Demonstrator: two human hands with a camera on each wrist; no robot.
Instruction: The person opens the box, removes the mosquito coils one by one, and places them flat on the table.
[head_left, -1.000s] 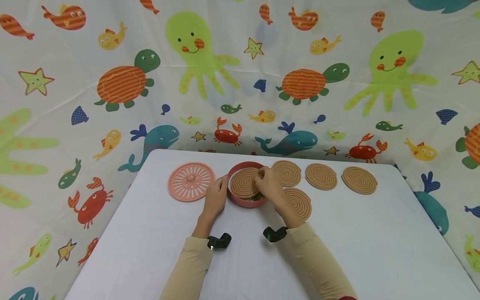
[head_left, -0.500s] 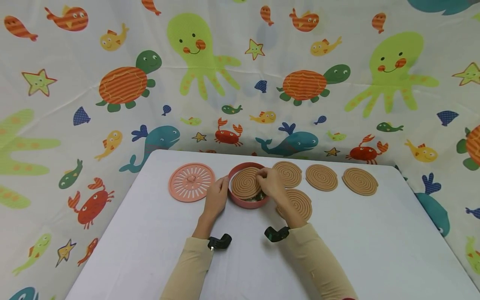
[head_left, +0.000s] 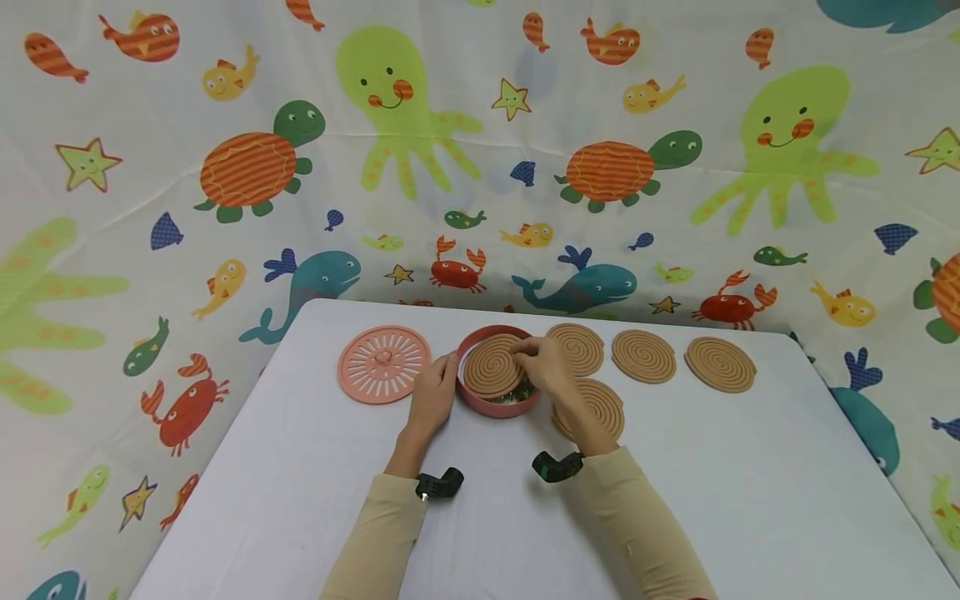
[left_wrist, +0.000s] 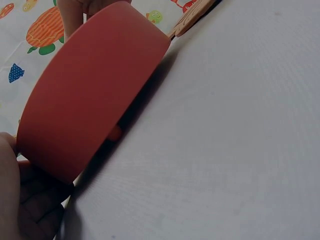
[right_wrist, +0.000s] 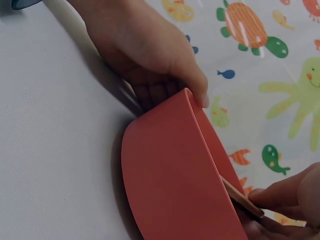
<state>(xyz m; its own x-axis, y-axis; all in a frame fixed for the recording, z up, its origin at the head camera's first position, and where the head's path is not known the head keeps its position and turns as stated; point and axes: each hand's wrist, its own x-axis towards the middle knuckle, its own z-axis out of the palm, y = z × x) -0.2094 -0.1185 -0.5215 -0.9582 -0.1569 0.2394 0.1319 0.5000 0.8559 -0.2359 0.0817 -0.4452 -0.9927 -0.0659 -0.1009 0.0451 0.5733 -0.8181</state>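
A round red mosquito coil holder (head_left: pixel 497 409) stands uncovered near the back of the white table. My left hand (head_left: pixel 432 393) grips its left side, thumb over the rim and fingers along the outer wall, as the right wrist view shows. With thumb and fingertips, my right hand (head_left: pixel 546 368) pinches the right edge of a brown spiral mosquito coil (head_left: pixel 491 367). That coil lies within the holder's opening, its edge (right_wrist: pixel 243 197) slanting out past the rim in the right wrist view. Below it, part of the holder's inside shows at the front.
A pink slotted lid (head_left: pixel 383 357) with a centre knob lies left of the holder. Several more coils lie to the right, among them one at the far right (head_left: pixel 721 364) and one (head_left: pixel 600 408) partly under my right forearm. A cloth with sea animals (head_left: pixel 465 125) hangs behind.
The view has shifted slightly. Both hands keep their hold on the holder and the coil, and the coil stays at nearly the same place in the opening.
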